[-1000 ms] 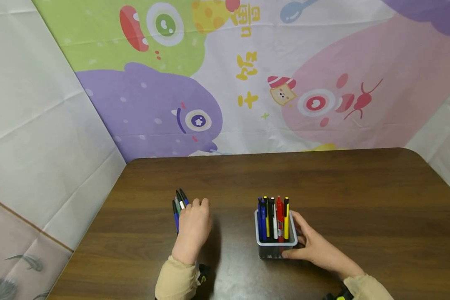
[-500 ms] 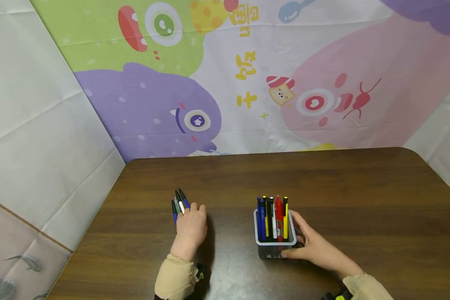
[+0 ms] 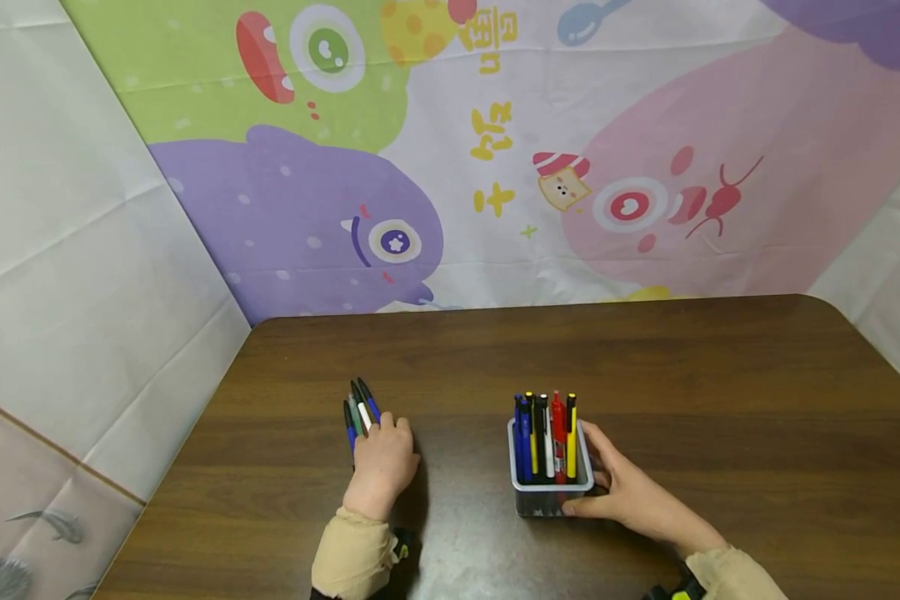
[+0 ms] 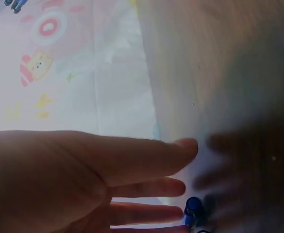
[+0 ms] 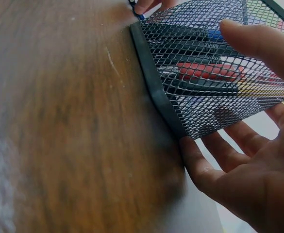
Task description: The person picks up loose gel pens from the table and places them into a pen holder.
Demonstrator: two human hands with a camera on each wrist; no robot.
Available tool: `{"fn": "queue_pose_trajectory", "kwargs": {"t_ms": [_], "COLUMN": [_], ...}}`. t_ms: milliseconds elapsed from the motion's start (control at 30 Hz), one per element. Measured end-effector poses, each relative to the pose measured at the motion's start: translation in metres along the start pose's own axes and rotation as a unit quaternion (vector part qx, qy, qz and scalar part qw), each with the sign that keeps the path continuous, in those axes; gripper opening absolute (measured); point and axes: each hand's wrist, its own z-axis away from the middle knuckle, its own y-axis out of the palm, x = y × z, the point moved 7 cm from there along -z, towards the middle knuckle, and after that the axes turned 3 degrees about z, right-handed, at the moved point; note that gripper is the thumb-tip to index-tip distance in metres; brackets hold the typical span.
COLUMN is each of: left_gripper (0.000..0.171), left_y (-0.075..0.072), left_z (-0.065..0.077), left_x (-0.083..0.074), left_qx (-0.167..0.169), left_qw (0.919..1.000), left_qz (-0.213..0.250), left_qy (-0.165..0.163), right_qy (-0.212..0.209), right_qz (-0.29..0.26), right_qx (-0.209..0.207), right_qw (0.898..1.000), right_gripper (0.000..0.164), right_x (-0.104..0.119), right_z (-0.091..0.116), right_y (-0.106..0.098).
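Observation:
In the head view, a black mesh pen holder [image 3: 540, 502] with a pale rim stands upright on the table. It holds several pens [image 3: 558, 433], among them blue, black, white, red and yellow ones. My right hand [image 3: 633, 504] grips its right side, with the thumb at the front and fingers behind; the right wrist view shows fingertips against the mesh [image 5: 205, 114]. To the left, my left hand [image 3: 382, 467] lies over a small bunch of loose pens [image 3: 362, 412], partly hiding them. Its fingers look straight in the left wrist view, beside a blue pen end [image 4: 193, 205].
The brown wooden table [image 3: 645, 358] carries everything. A cartoon-printed cloth [image 3: 495, 258] hangs along its far edge, and a pale panel [image 3: 105, 250] stands on the left. Table surface lies between the loose pens and the holder.
Over the past second my left hand has drawn slightly back toward me, baring a little more of the loose pens. The right hand and the pen holder have stayed put.

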Motion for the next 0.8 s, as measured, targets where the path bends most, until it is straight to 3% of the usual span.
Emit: {"fn": "queue_pose_trajectory", "kwargs": {"t_ms": [200,400,600,800], "left_gripper": [0.033,0.011,0.007,0.011], "left_y": [0.002,0.0,-0.003,-0.002], "left_z": [0.0,0.0,-0.001,-0.004], "left_x": [0.0,-0.001,-0.004,-0.013], "left_qx": [0.028,0.009,-0.043,-0.048], "left_qw": [0.9996,0.9997,0.997,0.9909], "left_qz": [-0.004,-0.018,-0.029,-0.013], "left_qy": [-0.001,0.015,0.057,0.125], "right_qy": [0.007,0.012,0.017,0.017], "right_qz": [-0.002,-0.002,-0.006,-0.008], "right_qx": [0.0,0.0,0.001,0.0], "right_qw": [1.0,1.0,1.0,1.0], "right_gripper": [0.096,0.096,0.096,0.096], "right_x": [-0.001,-0.001,-0.001,-0.001], "right_z": [0.0,0.0,0.001,0.001], "right_y": [0.0,0.001,0.002,0.001]}}
